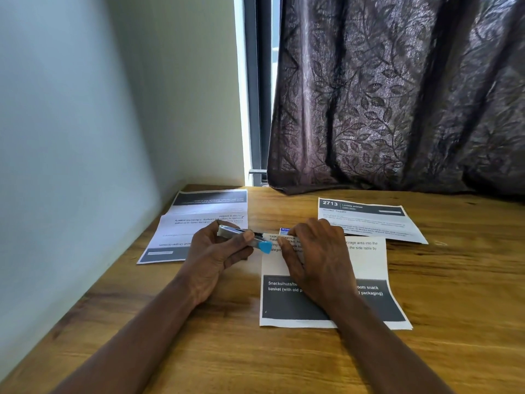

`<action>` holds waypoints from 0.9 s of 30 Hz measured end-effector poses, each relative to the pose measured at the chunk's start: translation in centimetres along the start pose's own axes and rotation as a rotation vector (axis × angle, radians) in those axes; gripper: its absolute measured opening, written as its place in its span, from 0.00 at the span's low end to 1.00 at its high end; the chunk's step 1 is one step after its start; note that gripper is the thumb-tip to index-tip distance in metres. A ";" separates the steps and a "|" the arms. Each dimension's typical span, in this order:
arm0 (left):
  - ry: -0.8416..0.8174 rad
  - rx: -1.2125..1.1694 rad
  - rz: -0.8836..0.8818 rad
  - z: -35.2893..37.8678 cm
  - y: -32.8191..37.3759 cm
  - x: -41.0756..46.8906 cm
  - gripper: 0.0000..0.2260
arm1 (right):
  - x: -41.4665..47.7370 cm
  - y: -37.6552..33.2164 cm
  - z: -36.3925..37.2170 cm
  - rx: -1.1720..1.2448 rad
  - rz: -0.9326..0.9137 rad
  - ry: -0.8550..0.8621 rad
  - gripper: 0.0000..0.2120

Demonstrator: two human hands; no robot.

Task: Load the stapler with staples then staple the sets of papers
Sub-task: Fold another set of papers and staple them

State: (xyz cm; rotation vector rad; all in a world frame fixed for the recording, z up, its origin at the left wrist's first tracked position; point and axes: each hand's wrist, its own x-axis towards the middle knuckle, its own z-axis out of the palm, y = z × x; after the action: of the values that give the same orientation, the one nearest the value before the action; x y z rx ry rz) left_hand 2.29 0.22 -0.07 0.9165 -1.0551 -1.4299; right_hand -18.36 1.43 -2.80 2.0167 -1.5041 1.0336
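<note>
My left hand grips a silver stapler with a blue plastic end that points right, held just above the table. My right hand lies flat on the middle set of papers, its fingertips close to the stapler's blue end. A small blue-and-white staple box peeks out just behind my right fingers. Another set of papers lies at the left, partly under my left hand. A third set lies at the back right. Whether my right fingers hold staples is hidden.
The wooden table meets a pale wall on the left. A dark leaf-patterned curtain hangs over the table's back edge, beside a window frame.
</note>
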 end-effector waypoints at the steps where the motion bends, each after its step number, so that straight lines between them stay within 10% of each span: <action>1: 0.000 0.015 0.001 0.0 0.0 0.0 0.14 | 0.0 0.0 0.0 0.002 -0.003 0.002 0.13; 27: -0.039 0.057 0.097 0.0 -0.8 -0.1 0.16 | -0.3 -0.8 -0.6 0.210 -0.028 -0.194 0.21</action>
State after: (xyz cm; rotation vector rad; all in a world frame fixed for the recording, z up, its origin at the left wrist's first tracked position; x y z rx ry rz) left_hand 2.10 0.31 -0.84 0.8690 -1.1593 -1.3482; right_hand -17.84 2.30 -2.54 2.3361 -1.5108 1.0475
